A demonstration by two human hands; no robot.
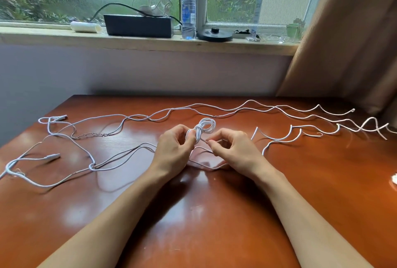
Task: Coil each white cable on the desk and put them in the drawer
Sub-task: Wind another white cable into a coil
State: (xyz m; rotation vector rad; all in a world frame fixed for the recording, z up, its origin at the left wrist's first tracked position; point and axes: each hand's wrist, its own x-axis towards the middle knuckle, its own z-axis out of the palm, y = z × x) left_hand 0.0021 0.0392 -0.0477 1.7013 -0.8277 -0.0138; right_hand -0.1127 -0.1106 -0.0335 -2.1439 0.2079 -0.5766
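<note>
A small coil of white cable stands just above the desk's middle, wound into several loops. My left hand grips the coil at its base with curled fingers. My right hand pinches the loose end of the same cable beside the coil. Several other white cables lie uncoiled: long wavy ones run across the far side of the desk to the right, and another sprawls over the left half with a plug showing. No drawer is in view.
The brown wooden desk is glossy and bare near me. On the windowsill behind stand a black box, a water bottle, a black round base and a white roll. A brown curtain hangs at the right.
</note>
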